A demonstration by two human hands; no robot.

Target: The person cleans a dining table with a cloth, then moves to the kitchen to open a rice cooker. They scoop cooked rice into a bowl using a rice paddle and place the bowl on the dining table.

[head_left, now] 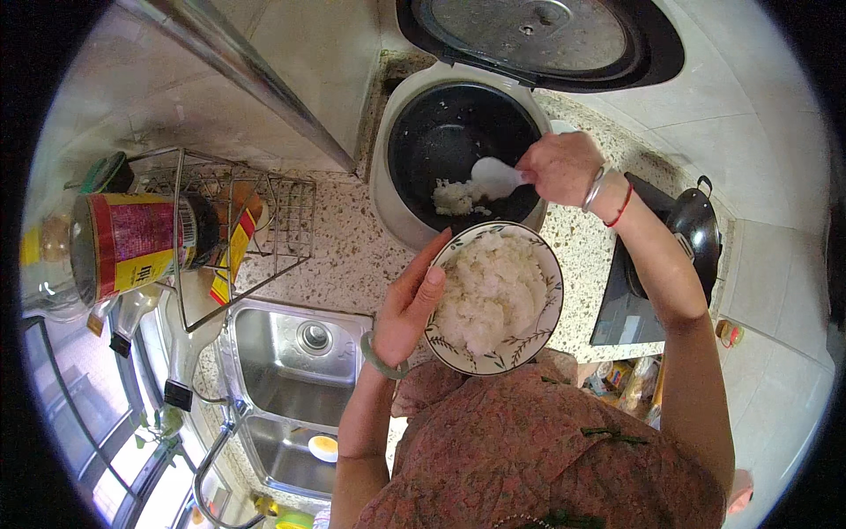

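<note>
My left hand [414, 300] grips the left rim of a white bowl [448, 351] with a leaf pattern and dark edge. Cooked white rice [493, 291] is heaped in it. Just beyond the bowl stands a rice cooker [384, 181] with its dark inner pot [441, 123] uncovered. My right hand [564, 166] is closed around the handle of a white rice paddle [495, 176], whose blade is down inside the pot. A small clump of rice [454, 197] lies by the blade, and a few grains stick to the pot wall.
The cooker's raised lid [538, 35] leans back behind it. At left, a wire rack [291, 207] holds jars and bottles above a steel double sink [300, 361]. A black pan [694, 229] sits on the dark cooktop [630, 309] at right. The counter [344, 229] is speckled.
</note>
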